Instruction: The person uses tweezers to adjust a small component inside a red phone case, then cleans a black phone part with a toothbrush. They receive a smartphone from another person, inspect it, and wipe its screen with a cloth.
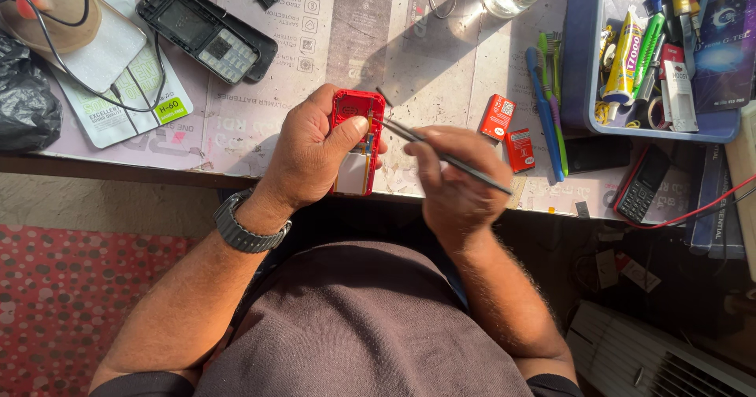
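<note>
**Red phone body held open-side up for work with a thin tool**

Red plastic formed the phone body [358,141], which lay in the left hand [315,157] just above the near edge of the bench [441,66]. The fingers wrapped behind the body and the thumb pressed across its face, so the open side faced the camera and the silver plate in its lower half stayed uncovered. This grip appeared to steady the body against the pressure of a tool.

The right hand [455,184] held a thin dark tool [445,157], probably tweezers, pinched between thumb and fingertips in the manner of a pen. The tip rested at the upper part of the phone body, touching or almost touching it; which cannot be told. The low, slanted hold seemed to suit fine work at a small point.

A black phone housing with keypad [209,31] lay well apart at the upper left of the bench. Two small red boxes [508,133] lay just beside the right hand, and toothbrushes [547,98] lay beyond them. A blue tray [587,66] at the right held glue tubes and small tools, near enough to be reached. A black keypad phone [642,184] rested near the front edge at the right.
</note>
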Demonstrator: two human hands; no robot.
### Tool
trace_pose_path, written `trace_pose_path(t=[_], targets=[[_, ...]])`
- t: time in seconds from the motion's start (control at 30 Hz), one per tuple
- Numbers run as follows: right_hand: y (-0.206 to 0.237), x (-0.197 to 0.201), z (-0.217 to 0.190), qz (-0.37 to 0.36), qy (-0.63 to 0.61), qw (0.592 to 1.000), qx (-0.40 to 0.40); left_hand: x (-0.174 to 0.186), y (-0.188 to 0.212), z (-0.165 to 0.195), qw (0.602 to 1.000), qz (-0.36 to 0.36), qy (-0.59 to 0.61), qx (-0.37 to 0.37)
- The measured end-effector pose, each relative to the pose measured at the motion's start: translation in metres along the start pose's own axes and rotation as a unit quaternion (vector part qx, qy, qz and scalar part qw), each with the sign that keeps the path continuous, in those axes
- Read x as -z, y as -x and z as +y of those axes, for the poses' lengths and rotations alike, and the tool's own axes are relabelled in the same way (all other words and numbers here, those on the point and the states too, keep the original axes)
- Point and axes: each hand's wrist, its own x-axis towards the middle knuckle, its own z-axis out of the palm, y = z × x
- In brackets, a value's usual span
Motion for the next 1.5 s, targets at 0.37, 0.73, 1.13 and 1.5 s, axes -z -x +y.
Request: trace_pose_path(t=[0.37, 0.73, 1.13, 1.5], targets=[[-0.036, 0.034, -0.028, -0.208, 0.394, 0.866, -0.226, -0.004, -0.003, 0.015, 0.994, 0.052, 0.063, 0.069], [-0.014, 0.012, -0.020, -0.171, 0.405, 0.894, -0.083, 0.002, -0.001, 0.013, 0.990, 0.076, 0.098, 0.070], [0.001, -0.025, 0.001, -0.074, -0.119, 0.895, -0.423, 0.014, 0.001, 0.009, 0.979, 0.045, 0.194, 0.052], [-0.005, -0.033, -0.028, -0.159, 0.328, 0.929, -0.063, 0.024, 0.000, 0.008, 0.974, 0.025, 0.212, 0.082]])
